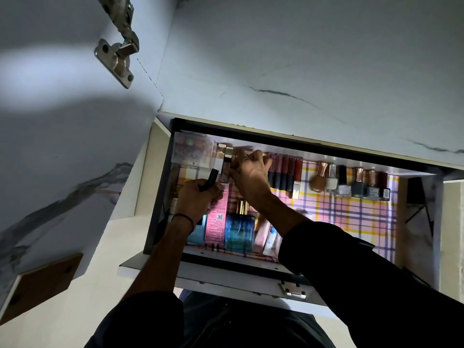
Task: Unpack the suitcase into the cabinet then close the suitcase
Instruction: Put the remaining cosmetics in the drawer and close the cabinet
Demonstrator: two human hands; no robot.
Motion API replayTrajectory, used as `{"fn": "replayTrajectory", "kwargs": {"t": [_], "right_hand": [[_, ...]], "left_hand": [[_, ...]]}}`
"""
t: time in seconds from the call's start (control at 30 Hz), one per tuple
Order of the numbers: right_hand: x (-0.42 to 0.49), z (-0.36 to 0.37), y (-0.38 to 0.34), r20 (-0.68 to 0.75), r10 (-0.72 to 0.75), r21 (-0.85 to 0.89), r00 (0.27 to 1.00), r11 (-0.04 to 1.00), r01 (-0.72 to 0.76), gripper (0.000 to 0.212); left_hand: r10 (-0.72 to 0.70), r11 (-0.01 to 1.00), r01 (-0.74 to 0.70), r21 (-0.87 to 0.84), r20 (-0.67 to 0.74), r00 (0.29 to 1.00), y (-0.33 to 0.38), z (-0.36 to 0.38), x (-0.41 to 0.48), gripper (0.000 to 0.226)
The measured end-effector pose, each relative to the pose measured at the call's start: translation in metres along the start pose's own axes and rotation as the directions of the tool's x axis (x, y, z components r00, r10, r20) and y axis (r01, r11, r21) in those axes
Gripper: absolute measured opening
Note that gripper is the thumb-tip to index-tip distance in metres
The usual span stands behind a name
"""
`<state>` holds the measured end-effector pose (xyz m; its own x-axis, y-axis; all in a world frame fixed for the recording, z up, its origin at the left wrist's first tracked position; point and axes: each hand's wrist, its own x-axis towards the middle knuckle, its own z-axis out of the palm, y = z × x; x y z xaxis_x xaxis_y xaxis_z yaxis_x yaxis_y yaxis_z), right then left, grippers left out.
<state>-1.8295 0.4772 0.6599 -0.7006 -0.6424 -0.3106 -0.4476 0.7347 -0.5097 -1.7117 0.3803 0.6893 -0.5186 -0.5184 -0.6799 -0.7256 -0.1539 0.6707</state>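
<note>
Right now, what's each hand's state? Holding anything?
Left hand: grips a black tube.
Right hand: fingers curled at the lipstick row; cannot tell whether it holds one.

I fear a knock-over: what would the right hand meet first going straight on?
Probably the gold-capped tubes standing just ahead of the right hand; depth is unclear.

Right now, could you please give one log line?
stage: unpacking | left hand: holds black tube | right hand: at lipstick row | drawer: open
</note>
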Motion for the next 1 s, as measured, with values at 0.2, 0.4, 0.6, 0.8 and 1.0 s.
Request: {"fn": "replayTrajectory", "kwargs": {"t": [0.2, 0.4, 0.6, 0.8, 1.0], "right_hand": [[0.007, -0.002, 0.003, 0.003, 0.047, 0.039, 0.999, 0.998, -0.047, 0.038], [-0.016, -0.02, 0.021, -0.213, 0.064, 0.156, 0.975, 0.987, -0.031, 0.036], [-0.042, -0.034, 0.026, -0.031, 0.108, -0.044, 0.994, 0.993, -0.109, 0.052], [-0.038, -0.03, 0.014, 0.112, 0.129, -0.164, 0.985, 0.98, -0.11, 0.061], [-0.025, -0.029, 0.005, 0.111, 0.081, -0.229, 0.991, 0.972, -0.054, 0.066]], "left_hand": [[-0.014, 1.0, 0.013, 0.021, 0.049, 0.999, -0.005, 0.002, 0.001, 0.026], [-0.001, 1.0, 0.001, 0.002, 0.042, 0.999, -0.007, 0.004, 0.003, 0.022], [-0.009, 0.999, 0.009, -0.034, 0.002, 1.0, -0.01, 0.011, 0.002, 0.021], [-0.003, 0.999, 0.001, -0.033, -0.052, 0.999, -0.006, 0.021, 0.001, 0.021], [0.0, 0.999, -0.002, -0.045, -0.05, 0.999, -0.007, 0.019, 0.001, 0.016]]}}
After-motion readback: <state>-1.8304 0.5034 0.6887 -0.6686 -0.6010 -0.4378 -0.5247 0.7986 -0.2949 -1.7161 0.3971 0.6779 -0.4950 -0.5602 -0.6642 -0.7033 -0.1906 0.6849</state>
